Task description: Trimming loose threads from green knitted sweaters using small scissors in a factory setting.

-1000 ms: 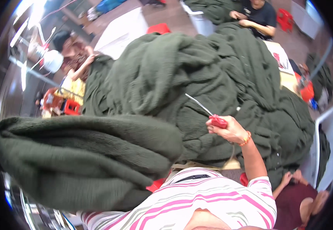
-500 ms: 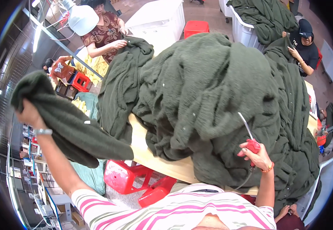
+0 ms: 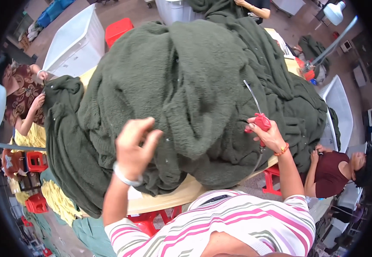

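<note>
A big heap of dark green knitted garments covers most of the pale table before me. My left hand is over the heap's near side, thumb and fingers apart, with nothing in it. Further right, my right hand is closed round a red air blow gun. Its thin bent metal nozzle points up and away across the cloth, and a hose runs down from the handle. Small white specks dot the knit.
At the left a person handles green cloth. Another person sits at the right. A white bin and a red stool stand beyond the table. Yellow cloth lies at lower left; a white bin is at right.
My left hand has let go of the green garment it held out at the left and come back over the heap. The view has turned left. The air blow gun stays in my right hand.
</note>
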`<state>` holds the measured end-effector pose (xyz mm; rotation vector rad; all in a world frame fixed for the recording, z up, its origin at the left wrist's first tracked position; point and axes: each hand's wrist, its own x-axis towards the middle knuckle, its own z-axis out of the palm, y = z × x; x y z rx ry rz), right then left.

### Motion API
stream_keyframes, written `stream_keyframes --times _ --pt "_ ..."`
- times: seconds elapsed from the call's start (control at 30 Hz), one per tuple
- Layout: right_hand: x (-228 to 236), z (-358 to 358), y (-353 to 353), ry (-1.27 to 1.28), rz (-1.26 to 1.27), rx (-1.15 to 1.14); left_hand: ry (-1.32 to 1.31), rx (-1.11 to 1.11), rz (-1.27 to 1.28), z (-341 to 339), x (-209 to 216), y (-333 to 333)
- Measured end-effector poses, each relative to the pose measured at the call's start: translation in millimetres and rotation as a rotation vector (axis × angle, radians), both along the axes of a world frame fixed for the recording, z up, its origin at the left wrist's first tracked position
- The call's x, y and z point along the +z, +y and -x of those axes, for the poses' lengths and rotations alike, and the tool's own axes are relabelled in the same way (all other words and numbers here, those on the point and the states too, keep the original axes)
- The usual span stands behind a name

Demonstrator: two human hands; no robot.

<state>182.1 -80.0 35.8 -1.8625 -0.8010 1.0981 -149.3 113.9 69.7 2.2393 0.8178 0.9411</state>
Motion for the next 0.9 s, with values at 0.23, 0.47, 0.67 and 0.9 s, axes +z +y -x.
stream_keyframes --times 0.23,0.47,0.67,0.9 --pt "-14.8 -24.9 -19.1 -0.178 0.054 0.002 -0.278 0.162 0.554 -42.3 -44.2 -41.2" --pt "8.3 -65.8 -41.5 -0.265 0.178 0.117 -0.261 -0.164 0.309 -141.3 -12.5 -102.9" --pt "4.8 -117.5 -80.5 -0.245 0.062 0.077 0.319 -0.389 0.575 -182.7 -67.8 -178.2" --pt "2.4 -106.4 -81.9 -0.298 -0.453 0.314 0.183 -0.032 0.704 -204.1 -104.2 -222.6"
